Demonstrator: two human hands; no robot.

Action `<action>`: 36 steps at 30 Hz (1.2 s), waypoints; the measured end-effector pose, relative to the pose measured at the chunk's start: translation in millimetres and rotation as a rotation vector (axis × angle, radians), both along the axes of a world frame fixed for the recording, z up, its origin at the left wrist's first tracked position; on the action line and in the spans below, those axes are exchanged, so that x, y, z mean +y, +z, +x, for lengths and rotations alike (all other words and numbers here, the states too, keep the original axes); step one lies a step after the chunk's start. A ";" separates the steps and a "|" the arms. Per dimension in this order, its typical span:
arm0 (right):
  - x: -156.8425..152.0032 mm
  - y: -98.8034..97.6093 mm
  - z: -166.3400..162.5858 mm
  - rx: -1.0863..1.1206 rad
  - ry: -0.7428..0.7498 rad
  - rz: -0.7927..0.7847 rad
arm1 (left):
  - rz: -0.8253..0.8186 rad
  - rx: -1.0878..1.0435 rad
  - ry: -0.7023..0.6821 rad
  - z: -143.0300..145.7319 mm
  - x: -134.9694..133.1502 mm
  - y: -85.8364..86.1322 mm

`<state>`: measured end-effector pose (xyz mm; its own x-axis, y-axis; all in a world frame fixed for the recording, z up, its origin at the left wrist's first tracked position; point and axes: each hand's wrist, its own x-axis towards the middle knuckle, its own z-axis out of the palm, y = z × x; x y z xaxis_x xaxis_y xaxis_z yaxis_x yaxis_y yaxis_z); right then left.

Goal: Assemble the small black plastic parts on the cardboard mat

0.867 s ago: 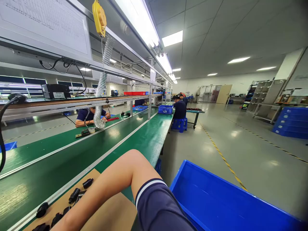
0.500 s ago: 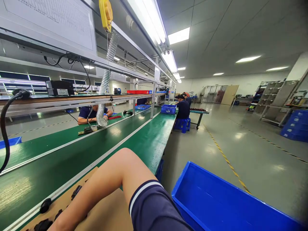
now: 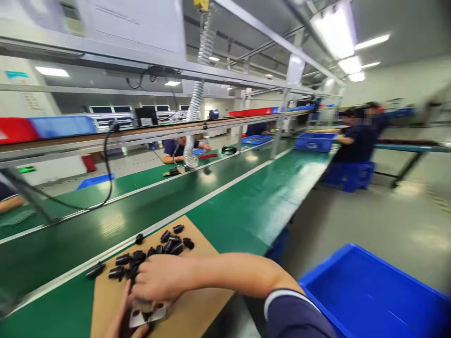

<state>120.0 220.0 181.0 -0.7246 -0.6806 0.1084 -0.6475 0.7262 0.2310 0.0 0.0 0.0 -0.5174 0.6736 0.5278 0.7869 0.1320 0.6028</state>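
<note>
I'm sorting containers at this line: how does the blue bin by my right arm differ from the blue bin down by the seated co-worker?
The near blue bin sits off the bench, beside it, and shows a bare inside. The far blue bin rests on the green bench; its contents can't be made out. Both are blue, open-topped bins.

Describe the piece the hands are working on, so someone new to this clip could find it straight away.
Start at the green workbench and find the brown cardboard sheet at its near end. At the sheet's near edge, the right hand and left hand meet over a small pale, flat metal-looking piece. Unlike the scattered black parts beyond, it is light-coloured and in the hands.
</note>
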 end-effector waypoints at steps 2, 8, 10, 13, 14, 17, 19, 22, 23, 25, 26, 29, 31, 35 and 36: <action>17.2 -16.4 23.8 -0.045 -0.227 -0.058 | -0.014 0.055 -0.061 11.4 -2.4 5.2; 56.8 -67.6 70.2 -0.296 -0.490 -0.451 | 0.091 0.224 -0.055 22.0 10.1 15.1; 67.6 -75.3 73.5 -0.239 -0.618 -0.637 | 0.204 0.309 0.071 11.1 2.4 17.3; 85.8 -85.6 64.2 -0.134 -0.829 -0.732 | 0.247 0.381 0.280 -12.3 -13.0 20.0; 92.0 -89.9 58.0 -0.128 -0.900 -0.734 | 0.218 0.364 0.325 -19.4 -16.7 19.8; 107.8 -105.3 34.9 -0.202 -1.074 -0.704 | 0.052 0.159 0.447 -35.3 -18.9 13.8; 114.2 -114.8 18.5 -0.270 -1.078 -0.684 | -0.105 -0.028 0.514 -44.3 -14.7 8.9; 115.6 -122.4 -4.6 -0.361 -0.978 -0.706 | -0.333 -0.125 0.497 -63.3 -6.7 8.9; 113.9 -122.9 -11.7 -0.384 -0.944 -0.715 | -0.397 -0.108 0.457 -71.1 -4.0 11.0; 108.5 -122.6 -25.2 -0.397 -0.880 -0.714 | -0.496 -0.055 0.349 -87.0 3.0 16.1; 105.5 -122.5 -31.9 -0.388 -0.852 -0.707 | -0.528 -0.032 0.303 -94.3 8.2 17.8; 100.3 -126.5 -55.5 -0.335 -0.809 -0.695 | -0.534 0.015 0.223 -112.5 34.8 15.2; 103.9 -134.0 -76.9 -0.298 -0.806 -0.706 | -0.462 0.000 0.213 -124.7 62.6 7.8; 131.5 -152.2 -134.6 -0.143 -0.829 -0.757 | -0.235 -0.083 0.264 -161.5 132.1 -6.4; 141.2 -155.3 -150.5 -0.094 -0.848 -0.772 | -0.198 -0.085 0.269 -173.4 149.9 -8.0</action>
<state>-30.5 361.2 25.6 -0.9451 0.2544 0.2050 0.1264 0.8633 -0.4886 -173.4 149.9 -8.0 -0.7267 0.5922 0.3481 0.6563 0.4488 0.6065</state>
